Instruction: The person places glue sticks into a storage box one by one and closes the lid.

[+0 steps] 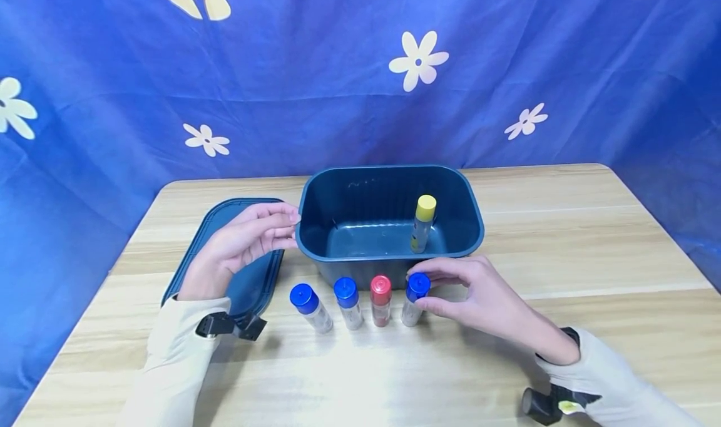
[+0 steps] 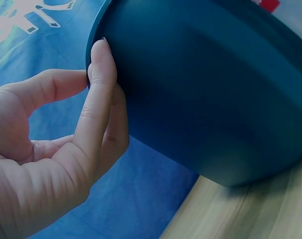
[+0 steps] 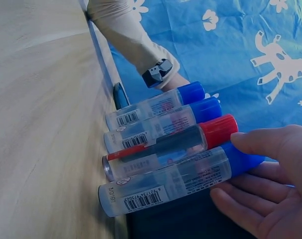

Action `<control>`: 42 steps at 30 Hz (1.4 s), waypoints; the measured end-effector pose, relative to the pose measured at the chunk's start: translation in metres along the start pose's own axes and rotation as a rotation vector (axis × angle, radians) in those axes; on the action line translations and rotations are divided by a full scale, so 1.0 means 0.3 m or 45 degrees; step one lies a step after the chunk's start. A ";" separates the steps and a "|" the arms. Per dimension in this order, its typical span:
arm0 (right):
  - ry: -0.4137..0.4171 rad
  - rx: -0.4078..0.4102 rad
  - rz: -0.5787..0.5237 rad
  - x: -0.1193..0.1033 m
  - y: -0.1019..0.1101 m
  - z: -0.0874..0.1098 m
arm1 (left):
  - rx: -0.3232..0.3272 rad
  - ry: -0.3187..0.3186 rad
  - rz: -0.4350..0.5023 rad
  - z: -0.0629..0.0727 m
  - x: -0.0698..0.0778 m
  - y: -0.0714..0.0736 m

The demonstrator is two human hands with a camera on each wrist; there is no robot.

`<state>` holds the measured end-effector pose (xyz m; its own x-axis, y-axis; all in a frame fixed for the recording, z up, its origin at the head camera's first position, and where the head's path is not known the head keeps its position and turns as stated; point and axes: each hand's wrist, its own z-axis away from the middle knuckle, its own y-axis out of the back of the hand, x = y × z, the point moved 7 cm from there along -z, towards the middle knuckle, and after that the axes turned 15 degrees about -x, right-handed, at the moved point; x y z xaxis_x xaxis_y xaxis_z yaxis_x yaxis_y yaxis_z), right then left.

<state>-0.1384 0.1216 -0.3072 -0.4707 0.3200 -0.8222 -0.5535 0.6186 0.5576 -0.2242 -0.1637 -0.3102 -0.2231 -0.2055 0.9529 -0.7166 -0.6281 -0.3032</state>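
A dark teal plastic bin (image 1: 360, 266) stands open on the table, and my left hand (image 1: 248, 239) pinches its left rim between thumb and fingers. In the left wrist view that hand (image 2: 66, 129) has its fingertips on the bin's wall (image 2: 200, 99). My right hand (image 1: 479, 292) grips the blue cap of the rightmost clear glue bottle (image 1: 412, 314), upright in front of the bin. Left of it stand a red-capped bottle (image 1: 380, 302) and two blue-capped bottles (image 1: 349, 305) (image 1: 312, 308). A yellow-capped bottle (image 1: 422, 226) is upright inside the bin, towards its right.
The bin's flat teal lid (image 1: 256, 283) lies on the table at the left, partly under my left hand and wrist. A wooden table (image 1: 591, 245) extends on both sides. Behind it hangs a blue cloth (image 1: 315, 101) with pale flowers.
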 end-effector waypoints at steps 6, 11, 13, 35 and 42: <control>0.089 0.029 -0.024 -0.019 0.005 0.000 | 0.009 0.000 0.009 0.002 0.003 -0.002; 0.094 0.023 -0.023 -0.017 0.003 -0.003 | 0.016 0.008 0.009 0.002 0.002 0.001; 0.099 0.020 -0.013 -0.016 0.002 -0.004 | 0.018 0.012 0.010 0.003 0.002 0.002; 0.243 0.045 0.126 -0.069 0.000 0.003 | -0.068 -0.016 0.068 0.001 0.000 -0.007; 0.130 0.011 0.060 -0.038 -0.008 0.004 | -0.095 -0.050 0.080 0.006 0.002 -0.010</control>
<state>-0.1310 0.1175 -0.2993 -0.5639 0.2744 -0.7789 -0.5232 0.6110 0.5941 -0.2209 -0.1632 -0.3088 -0.2438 -0.2731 0.9306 -0.7498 -0.5555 -0.3594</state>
